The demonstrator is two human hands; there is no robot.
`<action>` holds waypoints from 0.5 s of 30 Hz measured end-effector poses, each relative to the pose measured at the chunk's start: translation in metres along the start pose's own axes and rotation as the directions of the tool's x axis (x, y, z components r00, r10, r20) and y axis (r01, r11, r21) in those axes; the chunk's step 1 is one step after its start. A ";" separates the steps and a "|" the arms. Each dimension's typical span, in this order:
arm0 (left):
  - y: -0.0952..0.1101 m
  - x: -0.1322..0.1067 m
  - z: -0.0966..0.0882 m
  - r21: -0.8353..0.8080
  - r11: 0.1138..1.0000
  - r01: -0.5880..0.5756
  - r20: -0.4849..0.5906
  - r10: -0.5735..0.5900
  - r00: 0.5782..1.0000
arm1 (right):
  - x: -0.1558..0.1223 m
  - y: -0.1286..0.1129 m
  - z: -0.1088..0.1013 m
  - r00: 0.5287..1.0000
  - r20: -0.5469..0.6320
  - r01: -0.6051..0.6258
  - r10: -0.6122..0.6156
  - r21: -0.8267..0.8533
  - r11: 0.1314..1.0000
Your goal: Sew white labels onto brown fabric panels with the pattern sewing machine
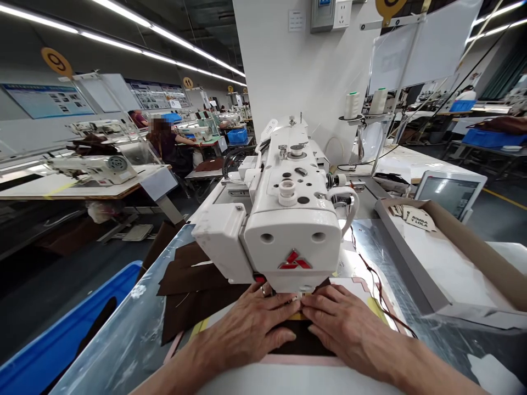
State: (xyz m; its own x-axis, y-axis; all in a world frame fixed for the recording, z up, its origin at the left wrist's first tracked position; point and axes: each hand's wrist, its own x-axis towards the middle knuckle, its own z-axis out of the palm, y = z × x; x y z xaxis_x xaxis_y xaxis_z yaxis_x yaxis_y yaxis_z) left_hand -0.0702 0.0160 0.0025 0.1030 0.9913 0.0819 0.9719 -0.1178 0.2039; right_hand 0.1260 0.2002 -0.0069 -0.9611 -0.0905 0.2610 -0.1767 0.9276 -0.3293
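Observation:
A white sewing machine (292,236) with a red three-part logo stands straight in front of me. Below its head, my left hand (257,321) lies flat on dark brown fabric (307,337), fingers stretched toward the needle area, a ring on one finger. From the other side my right hand (341,318) presses flat on the same fabric, its fingertips close to the left ones. Between the fingertips a small pale label with dark lettering shows in part; the machine head and fingers hide the rest. More brown fabric pieces (185,296) lie stacked left of my left hand.
An open cardboard box (457,274) holding printed labels (418,218) sits at the right, with a tablet-like screen (450,192) behind it. Dark red cords (376,280) trail over the metal table. A blue bin (74,329) stands lower left. Another person (162,145) sits at a machine farther back.

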 end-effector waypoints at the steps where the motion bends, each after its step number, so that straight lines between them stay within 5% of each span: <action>1: 0.000 0.000 0.000 0.007 1.000 -0.013 -0.020 0.013 1.000 | -0.001 0.000 0.000 1.000 -0.030 0.009 -0.009 0.005 1.000; 15: 0.006 -0.002 0.001 0.058 0.998 -0.005 -0.045 0.007 0.999 | -0.007 0.004 0.007 0.988 -0.154 0.030 -0.032 -0.014 0.999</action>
State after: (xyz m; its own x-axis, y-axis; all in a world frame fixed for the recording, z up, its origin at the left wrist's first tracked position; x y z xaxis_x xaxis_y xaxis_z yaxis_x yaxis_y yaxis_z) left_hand -0.0648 0.0136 0.0025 0.1005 0.9868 0.1272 0.9820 -0.1189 0.1468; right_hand 0.1304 0.2022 -0.0165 -0.9107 -0.0626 0.4082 -0.2023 0.9293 -0.3089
